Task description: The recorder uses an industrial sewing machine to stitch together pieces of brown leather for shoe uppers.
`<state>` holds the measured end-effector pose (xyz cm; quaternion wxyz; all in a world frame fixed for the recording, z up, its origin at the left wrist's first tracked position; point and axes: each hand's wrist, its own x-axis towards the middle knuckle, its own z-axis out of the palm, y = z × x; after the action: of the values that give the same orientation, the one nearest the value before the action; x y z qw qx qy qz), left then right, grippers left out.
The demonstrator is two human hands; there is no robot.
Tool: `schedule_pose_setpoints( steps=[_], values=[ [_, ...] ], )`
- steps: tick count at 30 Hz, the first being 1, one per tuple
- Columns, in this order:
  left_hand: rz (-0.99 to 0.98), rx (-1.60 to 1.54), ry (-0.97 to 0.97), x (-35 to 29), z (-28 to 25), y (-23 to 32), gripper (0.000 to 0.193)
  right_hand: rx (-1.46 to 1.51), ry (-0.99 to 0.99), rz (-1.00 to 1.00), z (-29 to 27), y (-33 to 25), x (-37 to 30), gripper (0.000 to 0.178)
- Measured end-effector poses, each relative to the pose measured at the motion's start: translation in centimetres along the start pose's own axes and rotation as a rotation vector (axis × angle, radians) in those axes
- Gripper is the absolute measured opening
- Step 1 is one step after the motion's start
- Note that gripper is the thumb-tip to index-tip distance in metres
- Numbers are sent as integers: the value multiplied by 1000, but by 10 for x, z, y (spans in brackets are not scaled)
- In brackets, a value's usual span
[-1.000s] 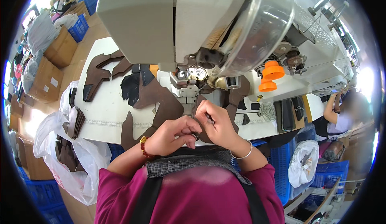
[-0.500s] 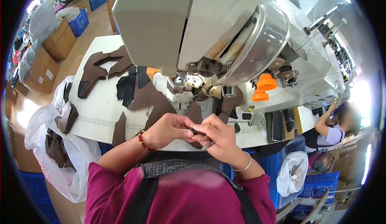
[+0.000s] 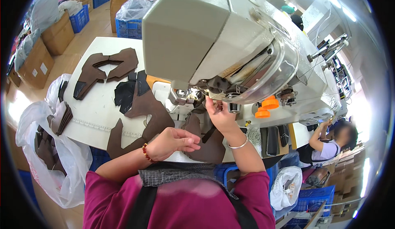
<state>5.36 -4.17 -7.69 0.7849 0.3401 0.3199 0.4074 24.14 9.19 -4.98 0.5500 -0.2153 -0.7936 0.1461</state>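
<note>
At the front edge of the white table, my left hand is held up, fingers stretched and nothing visible in them. Beyond it, my right hand reaches up to the parts under the head of a sewing machine. Its fingers are bent together against the machine, and whatever they hold is hidden. Below my right wrist lie brown flat cut pieces. More brown pieces spread left of the machine's arm, with black pieces beside them.
A brown cut-piece stack lies at the table's far left. White plastic bags hang off the left edge. Orange knobs and coiled cord are at right. Another person sits farther right.
My hands have parted. The right went up to the machine from the small dark item both were fingering; the left stayed low and opened. The view has shifted slightly.
</note>
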Motion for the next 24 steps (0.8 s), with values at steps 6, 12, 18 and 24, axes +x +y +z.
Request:
schedule_pose_setpoints(
  steps=[6,12,18,24],
  values=[
    [79,104,-12,-14,-6,8,27,-266,-193,-269,-12,17,-1,46],
    [90,117,-16,-18,-12,10,28,128,-464,51,-31,3,14,52],
    [123,93,-33,-17,-13,11,30,-84,-402,-106,-41,-27,-1,16],
    [288,144,115,-10,-19,18,37,-562,-531,612,-65,41,1,28]
  ],
)
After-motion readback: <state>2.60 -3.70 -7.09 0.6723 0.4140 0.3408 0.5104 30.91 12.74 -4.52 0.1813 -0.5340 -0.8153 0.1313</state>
